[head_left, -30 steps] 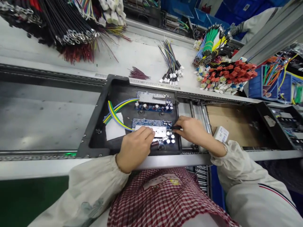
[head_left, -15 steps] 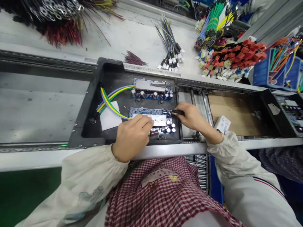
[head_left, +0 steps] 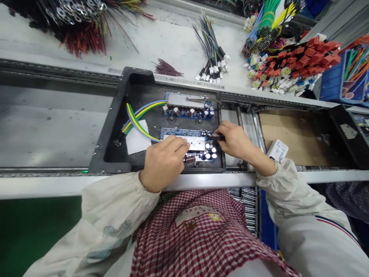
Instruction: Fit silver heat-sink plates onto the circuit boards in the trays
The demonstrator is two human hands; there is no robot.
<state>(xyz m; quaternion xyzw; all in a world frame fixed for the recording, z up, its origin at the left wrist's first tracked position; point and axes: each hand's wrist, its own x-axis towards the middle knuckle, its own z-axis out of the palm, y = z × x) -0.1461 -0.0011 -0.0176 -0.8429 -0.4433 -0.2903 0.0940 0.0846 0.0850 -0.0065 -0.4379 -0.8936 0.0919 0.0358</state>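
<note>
In the black tray (head_left: 109,154) lie two blue circuit boards, each with a pale metal bar and upright capacitors. My left hand (head_left: 165,161) grips the nearer circuit board (head_left: 184,133) with bent fingers over the left part of its bar; that end is partly hidden. From the right, my right hand (head_left: 235,140) pinches a slim black tool (head_left: 216,137), its tip at the board's right end, too small to make out. The farther circuit board (head_left: 187,114) has a thin metal tool (head_left: 198,99) lying across it. Blue, yellow and green wires (head_left: 141,111) run to both boards.
White paper (head_left: 138,139) lies in the tray's left part. Behind are dark red wires (head_left: 167,68), white-plug cables (head_left: 211,65), red-connector cables (head_left: 305,57) and ring-terminal wires (head_left: 76,13). At right, a white box (head_left: 278,150) sits near a cardboard-lined tray (head_left: 284,129).
The whole view has shifted slightly, so everything appears a little farther right and mostly higher. Both hands keep nearly the same places on the nearer circuit board.
</note>
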